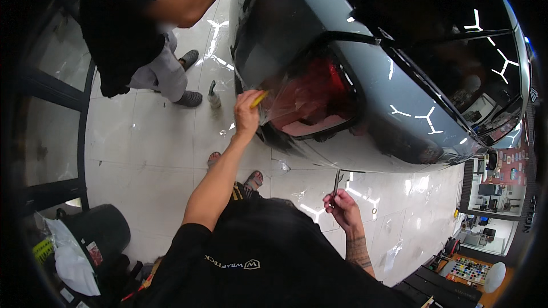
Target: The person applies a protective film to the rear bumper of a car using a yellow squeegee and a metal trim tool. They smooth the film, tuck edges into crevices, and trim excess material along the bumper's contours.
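My left hand (246, 115) is closed around a small yellow squeegee (259, 99) at the left edge of the red tail light (319, 94). Thin clear film (273, 102) hangs wrinkled around that edge, close to my fingers. Lower and to the right, my right hand (344, 210) grips a slim dark knife-like tool (337, 182), its tip pointing up just below the bumper. The tool's exact kind is too small to make out. The grey-blue car body (374, 102) curves around the light.
A co-worker (128, 28) in a black shirt stands by the car's left side. A spray bottle (214, 98) stands on the tiled floor between us. At lower left is a large dark bin (103, 229) with a white bag; a bench (451, 285) sits at lower right.
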The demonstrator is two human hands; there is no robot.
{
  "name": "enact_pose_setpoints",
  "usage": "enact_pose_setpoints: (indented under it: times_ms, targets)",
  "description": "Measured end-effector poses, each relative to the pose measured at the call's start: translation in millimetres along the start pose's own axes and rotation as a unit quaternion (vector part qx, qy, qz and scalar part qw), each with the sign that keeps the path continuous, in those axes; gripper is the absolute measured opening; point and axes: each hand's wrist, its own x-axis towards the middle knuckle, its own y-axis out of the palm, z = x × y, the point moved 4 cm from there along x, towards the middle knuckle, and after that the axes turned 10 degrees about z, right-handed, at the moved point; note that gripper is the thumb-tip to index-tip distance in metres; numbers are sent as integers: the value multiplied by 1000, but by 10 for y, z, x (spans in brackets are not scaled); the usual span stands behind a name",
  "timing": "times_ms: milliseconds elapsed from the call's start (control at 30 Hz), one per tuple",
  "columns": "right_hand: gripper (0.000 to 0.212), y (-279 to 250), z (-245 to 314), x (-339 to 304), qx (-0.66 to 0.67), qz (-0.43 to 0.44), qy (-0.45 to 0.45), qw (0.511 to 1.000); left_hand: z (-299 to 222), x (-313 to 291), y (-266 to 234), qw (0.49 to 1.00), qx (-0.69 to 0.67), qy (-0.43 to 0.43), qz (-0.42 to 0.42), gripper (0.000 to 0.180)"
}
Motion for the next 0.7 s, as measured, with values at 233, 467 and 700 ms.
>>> enact_pose_setpoints:
  times_ms: [233, 467, 700]
  targets:
    - [18, 317, 135, 75, -93, 52, 25, 994, 329, 368, -436, 995, -72, -21, 61, 26]
    - [22, 273, -70, 115, -105, 47, 27, 993, 453, 75, -400, 929, -65, -88, 353, 28]
    - [27, 543, -66, -19, -177, 47, -6, 983, -226, -1812, -2214, 770, -504, -343, 189, 52]
